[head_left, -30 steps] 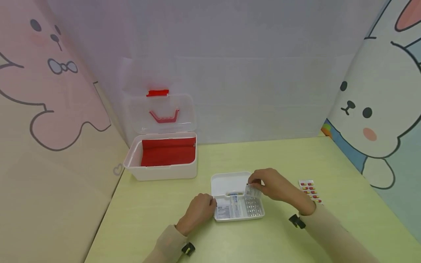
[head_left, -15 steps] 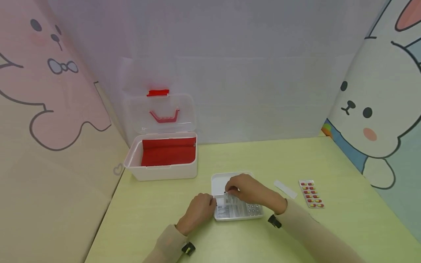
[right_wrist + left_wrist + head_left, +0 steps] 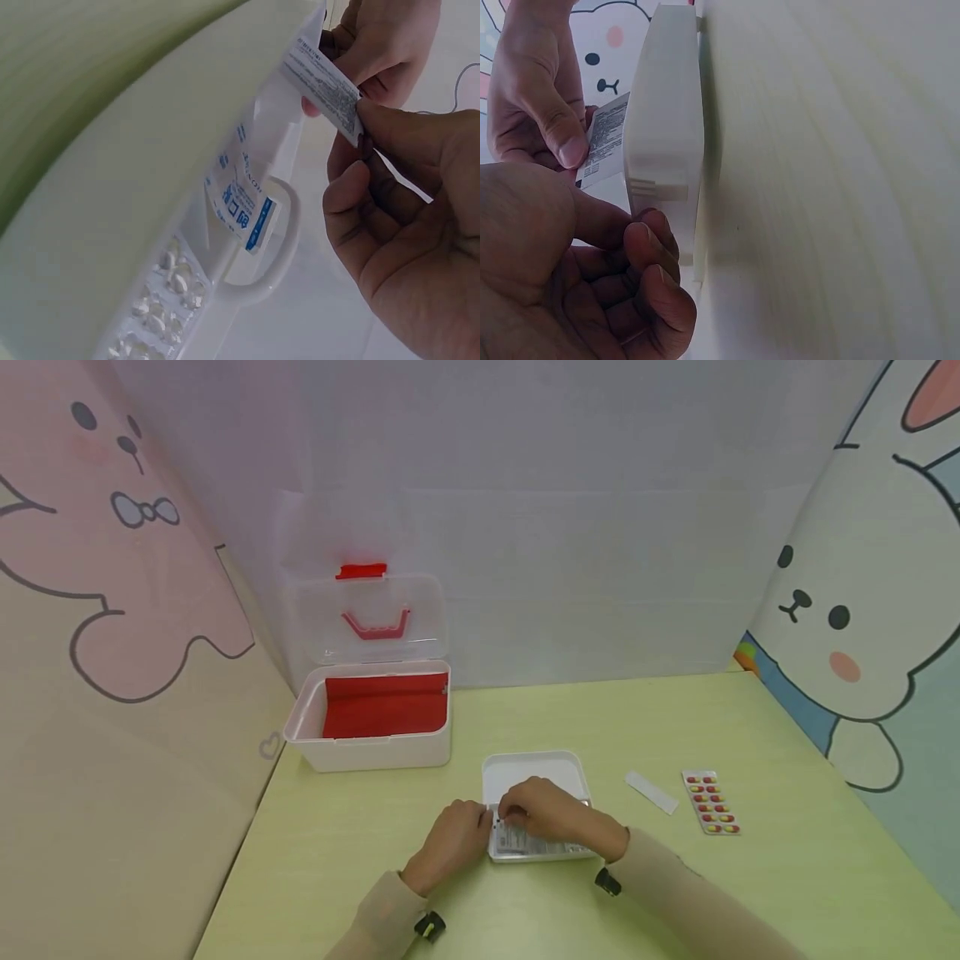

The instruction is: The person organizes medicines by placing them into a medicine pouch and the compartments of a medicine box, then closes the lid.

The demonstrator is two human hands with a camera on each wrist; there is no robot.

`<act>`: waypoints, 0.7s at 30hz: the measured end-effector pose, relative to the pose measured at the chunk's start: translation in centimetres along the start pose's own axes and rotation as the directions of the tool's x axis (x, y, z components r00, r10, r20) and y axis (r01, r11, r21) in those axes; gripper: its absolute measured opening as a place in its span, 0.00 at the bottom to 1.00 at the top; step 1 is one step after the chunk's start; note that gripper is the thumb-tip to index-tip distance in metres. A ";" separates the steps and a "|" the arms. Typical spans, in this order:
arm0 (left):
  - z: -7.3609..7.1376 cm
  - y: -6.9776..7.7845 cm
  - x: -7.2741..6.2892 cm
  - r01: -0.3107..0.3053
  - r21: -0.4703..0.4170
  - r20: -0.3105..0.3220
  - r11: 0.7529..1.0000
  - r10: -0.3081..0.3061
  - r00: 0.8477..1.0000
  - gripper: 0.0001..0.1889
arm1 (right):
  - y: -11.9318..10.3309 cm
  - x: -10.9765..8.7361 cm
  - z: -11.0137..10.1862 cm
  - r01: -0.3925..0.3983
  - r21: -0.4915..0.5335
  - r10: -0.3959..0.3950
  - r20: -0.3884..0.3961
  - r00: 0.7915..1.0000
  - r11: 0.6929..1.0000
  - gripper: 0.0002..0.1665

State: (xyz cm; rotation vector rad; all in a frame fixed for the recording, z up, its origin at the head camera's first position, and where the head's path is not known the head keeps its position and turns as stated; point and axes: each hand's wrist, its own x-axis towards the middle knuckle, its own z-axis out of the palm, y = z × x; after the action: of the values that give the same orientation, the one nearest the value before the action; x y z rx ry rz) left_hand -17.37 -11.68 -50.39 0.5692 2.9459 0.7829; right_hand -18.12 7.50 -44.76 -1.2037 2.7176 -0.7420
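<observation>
A small white plastic case (image 3: 525,858) lies with its lid raised on the yellow-green table. Its left end is gripped by my left hand (image 3: 453,845), whose fingers curl against the outer wall in the left wrist view. My right hand (image 3: 546,810) pinches a flat, finely printed packet (image 3: 330,94) by one corner, partly inside the left end of the case. Inside the case, the right wrist view shows a packet with blue lettering (image 3: 244,210) and a silver blister pack (image 3: 161,307). From the head, the right hand covers much of the contents.
Right of the case lie a white strip (image 3: 652,792) and a blister pack of red-and-yellow capsules (image 3: 711,802). Behind on the left stands a larger white box (image 3: 382,753) with red lining and a raised clear lid (image 3: 367,602). Cartoon-printed panels (image 3: 870,610) flank the table.
My right hand has carried the printed packet left and lower, from the case's right side to its left end. The white strip came out from behind my right arm. The left hand stays put.
</observation>
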 end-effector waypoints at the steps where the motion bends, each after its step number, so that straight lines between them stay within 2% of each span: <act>1: 0.0 0.0 0.0 0.000 -0.005 0.003 1.000 0.000 1.000 0.19 | 0.0 0.0 0.2 0.001 -0.003 -0.001 -0.001 1.000 1.000 0.04; 8: 0.0 -0.1 0.0 0.003 -0.025 0.005 1.000 -0.003 1.000 0.21 | -0.1 0.0 1.2 -0.009 -0.024 0.009 -0.002 1.000 1.000 0.04; 21: 0.2 -0.2 0.0 0.007 -0.002 0.004 1.000 -0.007 1.000 0.21 | -0.1 0.4 2.4 -0.012 -0.174 0.008 -0.025 1.000 0.985 0.03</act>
State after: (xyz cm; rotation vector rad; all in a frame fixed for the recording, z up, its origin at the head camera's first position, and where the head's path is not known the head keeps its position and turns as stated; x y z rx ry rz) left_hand -17.41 -11.70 -50.67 0.5602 2.9408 0.7835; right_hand -17.73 6.20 -46.81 -1.2195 2.8571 -0.5293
